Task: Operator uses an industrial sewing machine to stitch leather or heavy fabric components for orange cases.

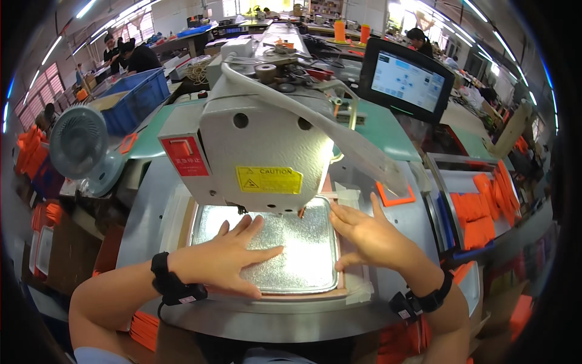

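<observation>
A silver, rounded-cornered panel with a pale border (303, 261) lies in a wooden-edged frame (342, 283) beneath the head of a grey machine (248, 139). My left hand (233, 258) rests spread on the panel's left part, fingers pointing toward the machine head. My right hand (370, 236) is at the panel's right edge, fingers extended and thumb apart, touching near the border. Both hands are open and wear black wrist devices. The area directly under the machine head is partly hidden.
A fan (79, 139), blue crate (130, 97) and screen (404, 82) surround the machine. An orange frame (394, 194) lies on the metal worktable (145, 224). A tray of orange pieces (476, 215) is at right. Several people (139, 64) work behind.
</observation>
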The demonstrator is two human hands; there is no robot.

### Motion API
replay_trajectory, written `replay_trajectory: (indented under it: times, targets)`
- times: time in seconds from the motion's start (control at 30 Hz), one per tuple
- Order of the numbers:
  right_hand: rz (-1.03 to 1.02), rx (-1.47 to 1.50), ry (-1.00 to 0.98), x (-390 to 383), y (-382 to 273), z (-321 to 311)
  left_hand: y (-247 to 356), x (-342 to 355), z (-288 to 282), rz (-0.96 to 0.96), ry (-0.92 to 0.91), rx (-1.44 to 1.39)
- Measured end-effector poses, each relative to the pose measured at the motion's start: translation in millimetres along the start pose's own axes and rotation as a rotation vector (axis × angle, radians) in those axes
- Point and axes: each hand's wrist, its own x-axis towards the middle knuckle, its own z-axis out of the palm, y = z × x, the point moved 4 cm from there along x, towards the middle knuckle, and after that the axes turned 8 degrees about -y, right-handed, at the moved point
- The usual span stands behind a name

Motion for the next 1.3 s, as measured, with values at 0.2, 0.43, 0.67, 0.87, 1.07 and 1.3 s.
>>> replay_trajectory:
  times: [0.2,0.43,0.67,0.87,1.07,1.3]
  targets:
    - [-0.04,0.0,0.022,0.3,-1.4,-0.4,0.6,0.0,-1.3,0.031,0.018,0.014]
    - [-0.046,-0.026,0.013,3.4,0.8,1.7,-3.0,1.7,2.9,0.049,0.074,-0.036]
    - [-0.076,0.008,0.031,3.5,0.1,-1.8,-2.3,2.1,0.9,0.071,0.074,-0.055]
    - [-0.068,-0.09,-0.048,7.1,-9.3,-8.4,-3.9,-3.8,-1.6,0.048,0.063,-0.062]
    - [-0.036,-0.062,-0.073,5.8,-6.8,-8.9,-1.3,-4.2,-5.5,0.031,0.036,-0.105]
    - [-0.054,-0.041,-0.036,5.6,-4.9,-5.6,-2.0,-3.5,-4.9,0.022,0.02,-0.095]
